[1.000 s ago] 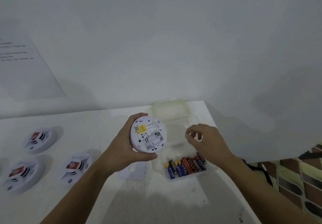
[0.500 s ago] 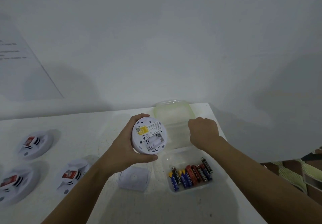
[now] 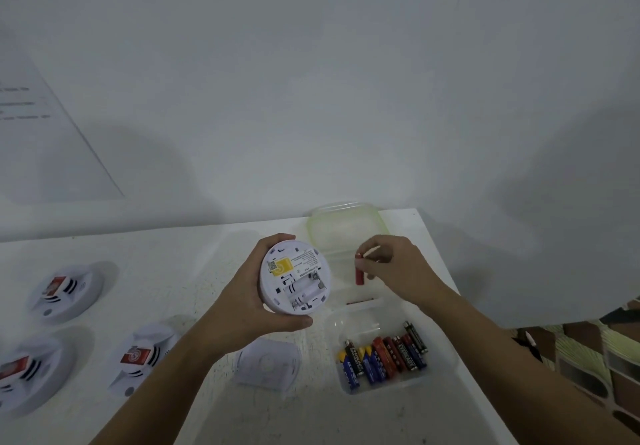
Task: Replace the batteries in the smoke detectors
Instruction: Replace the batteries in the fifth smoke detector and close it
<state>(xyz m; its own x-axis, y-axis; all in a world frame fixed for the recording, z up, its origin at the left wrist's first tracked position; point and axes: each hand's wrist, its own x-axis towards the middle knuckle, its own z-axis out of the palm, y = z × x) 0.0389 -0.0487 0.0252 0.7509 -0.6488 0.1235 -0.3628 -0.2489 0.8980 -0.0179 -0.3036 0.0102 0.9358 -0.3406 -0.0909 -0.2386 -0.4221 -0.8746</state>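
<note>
Lying on the white table, far left: three round white smoke detectors with red labels, faces up. Centre: left hand, fingers curled round a fourth white disc-shaped smoke detector, raised above the table, back side up, battery bay uncovered. Beneath it: flat white cover plate. Right: right hand pinching a small red battery upright, just beside the held detector. Nearer: clear plastic tub holding a row of assorted batteries. Rear: green-tinted lid.

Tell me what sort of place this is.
Likely a plain indoor workbench: a white table against a bare wall, smoke detectors laid out, and a clear box of batteries.
</note>
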